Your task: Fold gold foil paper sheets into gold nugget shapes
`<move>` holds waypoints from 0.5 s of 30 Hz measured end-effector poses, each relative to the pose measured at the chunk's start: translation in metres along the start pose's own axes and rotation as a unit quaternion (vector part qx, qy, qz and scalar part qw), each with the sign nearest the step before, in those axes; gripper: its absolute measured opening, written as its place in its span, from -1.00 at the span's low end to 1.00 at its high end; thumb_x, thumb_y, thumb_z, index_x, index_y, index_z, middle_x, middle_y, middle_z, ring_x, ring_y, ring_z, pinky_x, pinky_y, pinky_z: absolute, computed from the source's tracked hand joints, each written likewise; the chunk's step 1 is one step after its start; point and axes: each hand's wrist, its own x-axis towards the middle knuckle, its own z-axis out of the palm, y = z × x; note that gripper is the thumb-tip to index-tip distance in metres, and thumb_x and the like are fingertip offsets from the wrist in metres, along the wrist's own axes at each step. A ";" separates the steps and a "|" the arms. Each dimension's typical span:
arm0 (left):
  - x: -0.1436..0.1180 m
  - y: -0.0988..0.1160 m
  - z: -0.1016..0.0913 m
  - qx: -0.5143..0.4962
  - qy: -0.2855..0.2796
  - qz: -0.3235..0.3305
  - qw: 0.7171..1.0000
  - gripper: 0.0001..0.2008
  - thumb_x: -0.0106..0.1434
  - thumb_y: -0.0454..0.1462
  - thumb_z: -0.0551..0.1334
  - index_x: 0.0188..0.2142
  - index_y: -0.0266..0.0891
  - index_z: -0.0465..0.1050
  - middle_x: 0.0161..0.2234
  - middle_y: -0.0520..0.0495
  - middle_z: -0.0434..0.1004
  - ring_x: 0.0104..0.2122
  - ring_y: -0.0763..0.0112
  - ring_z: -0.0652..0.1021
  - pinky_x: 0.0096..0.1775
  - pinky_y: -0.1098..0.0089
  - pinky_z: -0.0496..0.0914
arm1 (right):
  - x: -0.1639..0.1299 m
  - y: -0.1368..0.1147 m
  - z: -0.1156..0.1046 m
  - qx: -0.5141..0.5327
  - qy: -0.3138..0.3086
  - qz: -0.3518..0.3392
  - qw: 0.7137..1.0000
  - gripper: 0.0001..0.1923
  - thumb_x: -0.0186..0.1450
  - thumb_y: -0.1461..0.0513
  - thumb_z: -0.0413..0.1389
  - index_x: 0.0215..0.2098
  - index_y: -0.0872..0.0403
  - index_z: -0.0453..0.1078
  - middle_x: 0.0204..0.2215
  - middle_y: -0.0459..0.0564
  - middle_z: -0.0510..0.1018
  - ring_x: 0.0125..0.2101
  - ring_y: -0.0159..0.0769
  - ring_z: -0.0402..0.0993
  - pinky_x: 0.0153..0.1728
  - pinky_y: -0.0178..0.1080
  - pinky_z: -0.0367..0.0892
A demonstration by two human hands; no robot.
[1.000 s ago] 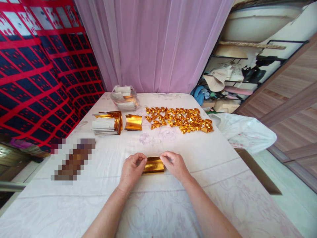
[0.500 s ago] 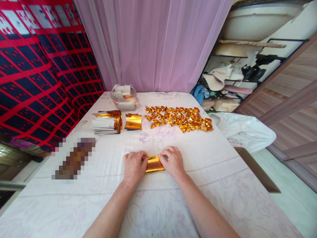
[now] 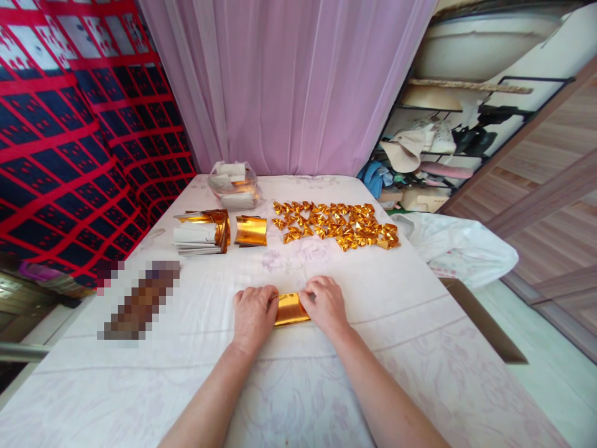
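Observation:
A sheet of shiny gold foil paper (image 3: 291, 310) lies folded near the middle of the table, between my two hands. My left hand (image 3: 254, 316) pinches its left end, thumb and fingers pressed together at the upper corner. At the opposite end, my right hand (image 3: 326, 303) grips the upper right corner in the same way. My fingers hide both short edges of the paper. Beyond them sits a small stack of gold foil paper (image 3: 251, 231), slightly curled. Rows of folded gold paper pieces (image 3: 342, 218) stand to its right.
A thick stack of white-backed foil paper (image 3: 198, 236) stands at the back left, before a clear plastic bag (image 3: 234, 186) of more paper. A pixelated patch (image 3: 140, 302) covers something at left. A white plastic bag (image 3: 461, 246) hangs by the table's right edge. A purple curtain (image 3: 289, 87) closes the back.
Hardly anything differs. Both hands keep their hold on the gold foil paper, and the view has shifted very slightly.

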 end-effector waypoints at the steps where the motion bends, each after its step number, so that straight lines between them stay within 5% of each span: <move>1: 0.000 0.000 0.000 0.002 -0.001 -0.001 1.000 -0.90 0.27 -0.28 0.19 -0.25 -0.10 0.48 -0.33 -0.01 0.61 -0.22 0.16 0.50 -0.12 0.20 0.16 | 0.000 0.000 0.000 -0.006 -0.003 0.001 1.000 -0.82 0.16 0.29 0.19 -0.59 0.01 0.39 -0.41 -0.03 0.53 -0.29 -0.19 0.37 -0.23 -0.19 0.22; 15: 0.000 0.000 -0.001 0.009 -0.029 0.008 1.000 -0.83 0.32 -0.29 0.18 -0.22 -0.02 0.55 -0.26 0.03 0.61 -0.17 0.20 0.48 -0.12 0.18 0.16 | 0.005 -0.006 -0.006 -0.040 -0.032 0.043 0.998 -0.87 0.18 0.25 0.22 -0.52 0.02 0.43 -0.42 -0.05 0.52 -0.29 -0.23 0.35 -0.24 -0.24 0.18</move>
